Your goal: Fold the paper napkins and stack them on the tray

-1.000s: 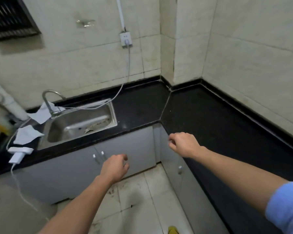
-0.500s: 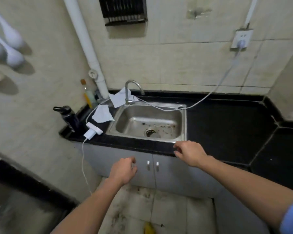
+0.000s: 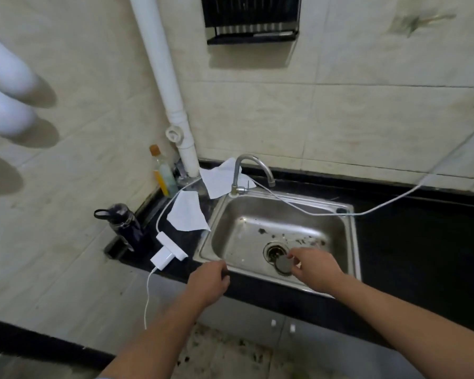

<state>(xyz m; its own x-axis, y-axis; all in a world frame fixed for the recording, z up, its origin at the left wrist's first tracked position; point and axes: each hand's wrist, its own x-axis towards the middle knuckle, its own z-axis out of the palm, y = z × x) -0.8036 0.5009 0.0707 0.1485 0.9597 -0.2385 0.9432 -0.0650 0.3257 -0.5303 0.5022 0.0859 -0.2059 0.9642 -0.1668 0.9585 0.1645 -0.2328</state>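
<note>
Both napkins point(image 3: 188, 212) on the counter point(image 3: 408, 242), well beyond the left hand point(image 3: 208, 283), loosely curled, empty (right hand point(image 3: 315, 269): hold unclear).

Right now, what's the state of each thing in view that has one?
near napkin, loose on counter, left of sink
far napkin, loose behind faucet
faucet, no water visible
drain, open
black bottle, upright, capped
left hand, loosely curled, empty
right hand, over sink; contact with dark disc unclear
</note>
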